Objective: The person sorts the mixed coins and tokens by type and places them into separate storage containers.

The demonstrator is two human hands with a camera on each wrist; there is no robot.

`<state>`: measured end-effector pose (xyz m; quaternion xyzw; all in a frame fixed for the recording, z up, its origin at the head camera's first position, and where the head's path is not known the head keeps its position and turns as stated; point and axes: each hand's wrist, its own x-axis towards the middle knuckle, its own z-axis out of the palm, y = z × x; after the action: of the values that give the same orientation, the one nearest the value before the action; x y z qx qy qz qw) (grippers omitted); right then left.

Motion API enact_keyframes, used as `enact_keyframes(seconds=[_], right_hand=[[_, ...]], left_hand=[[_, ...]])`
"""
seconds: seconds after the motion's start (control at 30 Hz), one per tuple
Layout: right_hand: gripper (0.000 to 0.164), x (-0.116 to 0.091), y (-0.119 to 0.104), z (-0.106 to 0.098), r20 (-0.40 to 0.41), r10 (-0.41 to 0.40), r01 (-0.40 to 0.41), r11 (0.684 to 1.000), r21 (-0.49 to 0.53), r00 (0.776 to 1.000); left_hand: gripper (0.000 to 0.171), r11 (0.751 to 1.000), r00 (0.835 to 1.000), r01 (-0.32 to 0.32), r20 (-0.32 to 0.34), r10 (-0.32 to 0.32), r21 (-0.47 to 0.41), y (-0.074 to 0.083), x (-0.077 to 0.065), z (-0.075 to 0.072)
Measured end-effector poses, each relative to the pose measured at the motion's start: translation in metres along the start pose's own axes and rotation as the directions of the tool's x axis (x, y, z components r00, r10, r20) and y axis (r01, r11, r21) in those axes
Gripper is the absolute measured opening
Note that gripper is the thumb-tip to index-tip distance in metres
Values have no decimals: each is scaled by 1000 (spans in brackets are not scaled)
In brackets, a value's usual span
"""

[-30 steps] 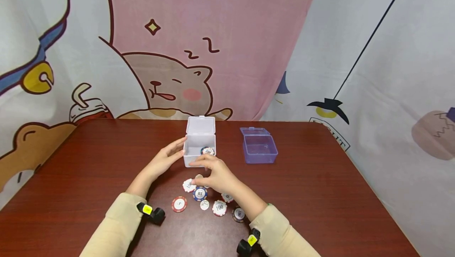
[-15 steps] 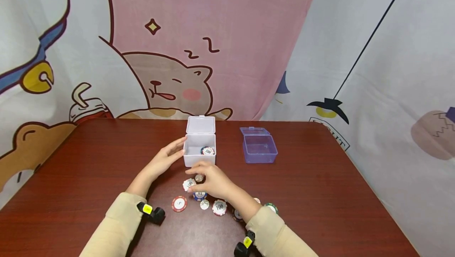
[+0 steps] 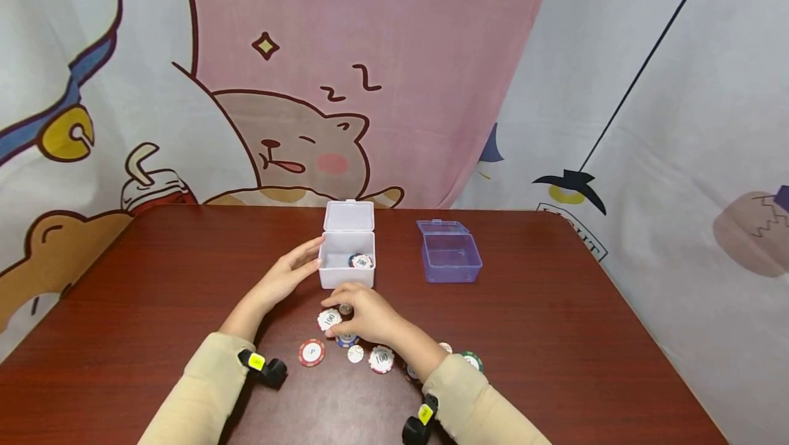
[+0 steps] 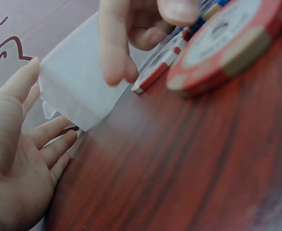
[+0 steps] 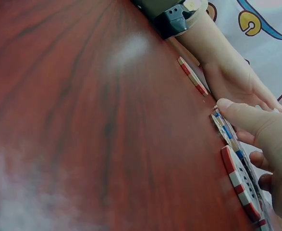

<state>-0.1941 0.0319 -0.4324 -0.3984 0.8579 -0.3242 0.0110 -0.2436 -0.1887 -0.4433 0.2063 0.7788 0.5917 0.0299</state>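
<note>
My left hand (image 3: 285, 279) lies against the left side of the white plastic box (image 3: 333, 278), fingers extended; its lid stands up at the back. Inside the box are poker chips, the top one a white 100 chip (image 3: 362, 263). Over the loose chips is my right hand (image 3: 370, 318), thumb and index finger spread at opposite edges of another white 100 chip (image 3: 329, 320) on the table. Partly covered by that hand are a blue chip (image 3: 347, 341) and a small metallic disc (image 3: 345, 309). A red chip (image 4: 232, 43) lies nearer the left wrist.
A purple clear box (image 3: 452, 272) with its lid up stands to the right. Toward the front lie a small white disc (image 3: 355, 353), a white 100 chip (image 3: 381, 359) and a green chip (image 3: 472, 361). The right forearm overlaps a dark chip (image 3: 409, 372).
My right hand has drawn back from the front of the white box and lowered to the white 100 chip. My left hand keeps its place on the box.
</note>
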Motion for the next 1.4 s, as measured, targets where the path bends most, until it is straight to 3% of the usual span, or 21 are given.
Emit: enact_keyframes(seconds=[0.2, 0.77, 1.4], right_hand=[[44, 1, 3, 2, 9, 15, -15, 1000, -9, 1000], [33, 3, 4, 7, -11, -37, 37, 999, 6, 999], [33, -1, -3, -4, -107, -90, 96, 994, 48, 990]], left_hand=[[51, 1000, 1000, -2, 0, 2, -7, 3, 0, 1], [51, 999, 1000, 5, 12, -5, -40, 3, -2, 1], [52, 1000, 1000, 11, 10, -11, -29, 2, -1, 1]])
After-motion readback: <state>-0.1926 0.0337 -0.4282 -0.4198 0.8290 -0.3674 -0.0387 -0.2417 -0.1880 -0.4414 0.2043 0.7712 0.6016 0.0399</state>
